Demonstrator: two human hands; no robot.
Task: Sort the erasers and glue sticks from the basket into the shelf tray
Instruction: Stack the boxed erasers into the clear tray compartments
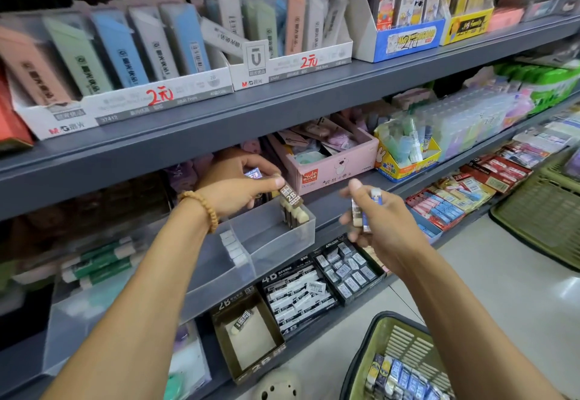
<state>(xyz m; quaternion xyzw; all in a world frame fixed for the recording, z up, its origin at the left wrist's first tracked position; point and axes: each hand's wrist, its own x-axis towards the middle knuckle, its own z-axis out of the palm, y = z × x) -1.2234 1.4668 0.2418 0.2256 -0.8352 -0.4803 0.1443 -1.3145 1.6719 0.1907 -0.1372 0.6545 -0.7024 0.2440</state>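
Because the clear shelf tray (276, 236) is divided into compartments, the left hand (238, 189) pinches a brown 2B eraser (290, 197) upright directly above the brown erasers (296, 216) already standing in the far corner, probably to seat it in the same row. The right hand (373, 214), beside the tray, grips several blue-sleeved erasers (364, 211) as reserve stock. The green basket (376, 337), below the right forearm, holds more erasers.

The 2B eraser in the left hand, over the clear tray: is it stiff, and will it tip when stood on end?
The 2B eraser is probably stiff and light: the left hand pinches it by fingertips alone. On end it may tip, being tall and narrow, though erasers already upright in the clear tray could support it.
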